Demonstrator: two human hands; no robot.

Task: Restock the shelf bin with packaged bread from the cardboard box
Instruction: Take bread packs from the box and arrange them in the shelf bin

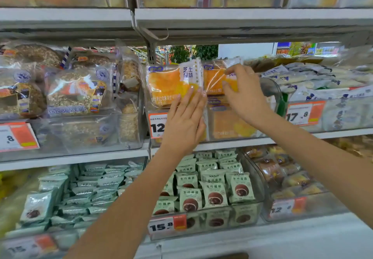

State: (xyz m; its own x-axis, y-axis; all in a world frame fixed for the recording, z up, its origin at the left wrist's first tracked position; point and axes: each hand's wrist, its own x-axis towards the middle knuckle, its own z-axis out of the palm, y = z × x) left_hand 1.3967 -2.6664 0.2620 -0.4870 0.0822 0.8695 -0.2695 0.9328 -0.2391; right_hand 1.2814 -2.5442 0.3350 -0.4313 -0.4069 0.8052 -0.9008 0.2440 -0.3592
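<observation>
A clear shelf bin (271,89) on the middle shelf holds orange packaged bread. One orange and white bread pack (169,83) stands upright at the bin's left front. My left hand (184,119) lies flat against its lower right with straight fingers. A second orange bread pack (215,78) stands beside it to the right. My right hand (245,93) has its fingers and thumb curled round that pack's right side. More orange packs (230,125) lie lower in the bin behind its clear front. The cardboard box is out of view.
Left of the bin stand bags of seeded bread (78,91). To its right lie white and blue packs (314,79). The shelf below holds green snack packs (214,188). A shelf edge (242,18) runs just above the bin. Price tags (304,113) hang on the bin fronts.
</observation>
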